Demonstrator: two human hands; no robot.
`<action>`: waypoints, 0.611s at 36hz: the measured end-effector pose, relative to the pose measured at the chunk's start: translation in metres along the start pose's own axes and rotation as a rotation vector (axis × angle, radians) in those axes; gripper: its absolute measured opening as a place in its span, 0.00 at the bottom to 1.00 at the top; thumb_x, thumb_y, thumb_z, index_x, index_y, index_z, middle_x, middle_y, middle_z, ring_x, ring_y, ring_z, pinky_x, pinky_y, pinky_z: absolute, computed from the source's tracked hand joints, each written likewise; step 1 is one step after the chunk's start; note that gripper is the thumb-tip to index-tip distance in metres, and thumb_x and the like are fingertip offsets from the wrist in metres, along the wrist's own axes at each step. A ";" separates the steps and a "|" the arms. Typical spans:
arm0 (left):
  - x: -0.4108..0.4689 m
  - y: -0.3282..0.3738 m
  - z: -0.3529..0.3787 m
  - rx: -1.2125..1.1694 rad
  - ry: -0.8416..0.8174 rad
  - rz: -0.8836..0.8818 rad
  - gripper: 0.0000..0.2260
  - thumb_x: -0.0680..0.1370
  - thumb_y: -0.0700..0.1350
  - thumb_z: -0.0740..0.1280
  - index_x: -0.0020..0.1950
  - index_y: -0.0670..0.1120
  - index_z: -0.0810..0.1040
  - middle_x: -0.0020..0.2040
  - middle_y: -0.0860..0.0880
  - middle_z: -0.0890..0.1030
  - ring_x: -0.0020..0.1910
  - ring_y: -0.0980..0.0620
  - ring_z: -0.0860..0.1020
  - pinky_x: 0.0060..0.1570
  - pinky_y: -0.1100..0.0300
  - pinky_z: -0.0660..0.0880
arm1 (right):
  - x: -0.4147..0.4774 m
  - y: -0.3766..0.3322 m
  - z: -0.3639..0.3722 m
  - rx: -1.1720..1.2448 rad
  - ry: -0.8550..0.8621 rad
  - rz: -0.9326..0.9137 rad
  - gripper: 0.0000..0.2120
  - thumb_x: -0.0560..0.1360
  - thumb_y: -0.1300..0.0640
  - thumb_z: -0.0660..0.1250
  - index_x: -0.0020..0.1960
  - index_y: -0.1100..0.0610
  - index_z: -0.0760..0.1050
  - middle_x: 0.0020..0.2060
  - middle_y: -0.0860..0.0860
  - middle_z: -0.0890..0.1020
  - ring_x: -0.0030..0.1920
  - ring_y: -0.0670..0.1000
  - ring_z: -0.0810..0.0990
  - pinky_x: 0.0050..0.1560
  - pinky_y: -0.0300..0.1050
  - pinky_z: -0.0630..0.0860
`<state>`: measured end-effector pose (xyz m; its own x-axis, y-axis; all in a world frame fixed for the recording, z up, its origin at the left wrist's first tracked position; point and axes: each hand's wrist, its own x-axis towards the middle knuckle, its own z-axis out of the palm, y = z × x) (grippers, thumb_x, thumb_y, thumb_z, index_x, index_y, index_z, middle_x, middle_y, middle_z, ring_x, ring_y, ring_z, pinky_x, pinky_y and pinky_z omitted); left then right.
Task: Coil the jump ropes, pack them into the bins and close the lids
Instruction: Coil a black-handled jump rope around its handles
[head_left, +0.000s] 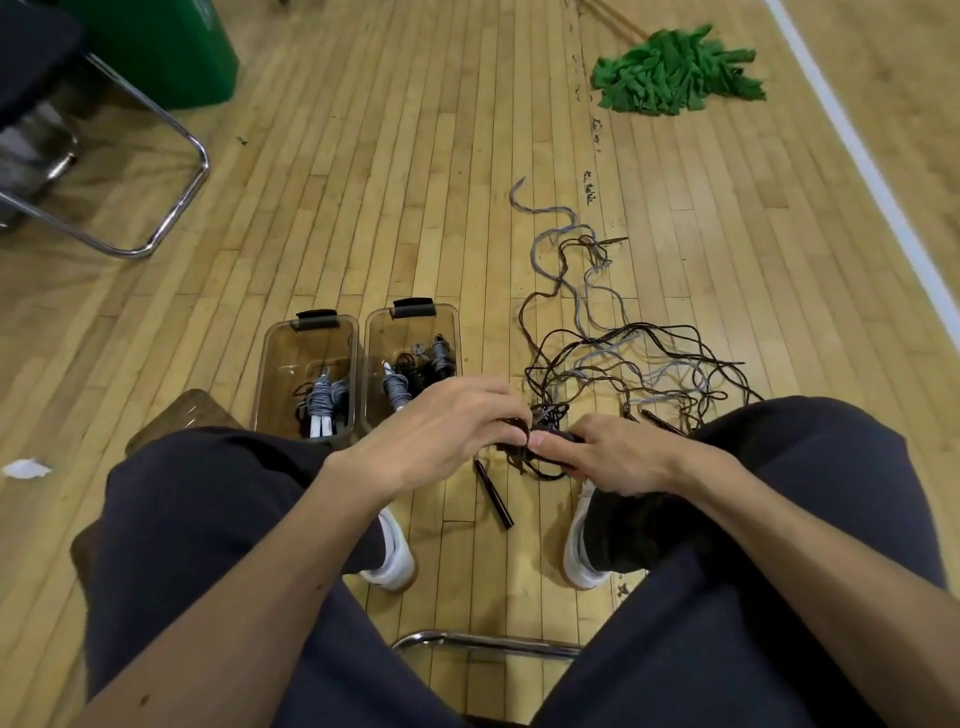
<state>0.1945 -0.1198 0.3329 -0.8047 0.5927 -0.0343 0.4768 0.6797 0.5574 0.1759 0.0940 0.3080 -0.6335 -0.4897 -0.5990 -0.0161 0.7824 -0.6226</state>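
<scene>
Now the left hand and right hand pinch the dark rope with curled fingers, just right of the bins, left nearer.

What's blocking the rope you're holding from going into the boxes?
Nothing visible. The left hand and right hand pinch the dark rope, and the left bin and right bin beside them stand open with room.
</scene>
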 end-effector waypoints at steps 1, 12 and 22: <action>0.001 -0.001 0.001 -0.039 -0.012 -0.014 0.10 0.82 0.47 0.65 0.58 0.46 0.83 0.50 0.56 0.77 0.49 0.59 0.74 0.51 0.62 0.71 | -0.001 0.000 0.000 -0.009 -0.018 -0.009 0.28 0.79 0.33 0.54 0.36 0.55 0.69 0.28 0.48 0.71 0.23 0.43 0.66 0.27 0.31 0.65; 0.008 -0.002 0.000 -0.519 -0.033 -0.215 0.05 0.79 0.43 0.70 0.51 0.44 0.86 0.46 0.56 0.85 0.49 0.58 0.81 0.54 0.61 0.74 | -0.014 -0.002 -0.004 0.005 -0.089 -0.129 0.28 0.75 0.29 0.53 0.34 0.52 0.69 0.25 0.43 0.71 0.27 0.44 0.69 0.37 0.38 0.69; 0.008 0.001 -0.003 -0.754 -0.087 -0.268 0.06 0.77 0.38 0.70 0.51 0.44 0.84 0.42 0.54 0.86 0.44 0.58 0.83 0.47 0.65 0.76 | -0.032 -0.015 0.002 -0.067 -0.042 -0.223 0.36 0.73 0.28 0.51 0.42 0.63 0.72 0.32 0.52 0.71 0.31 0.49 0.69 0.37 0.50 0.70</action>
<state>0.1880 -0.1157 0.3359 -0.8126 0.5037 -0.2932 -0.1202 0.3473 0.9300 0.1980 0.0971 0.3352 -0.5755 -0.6678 -0.4721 -0.2045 0.6764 -0.7075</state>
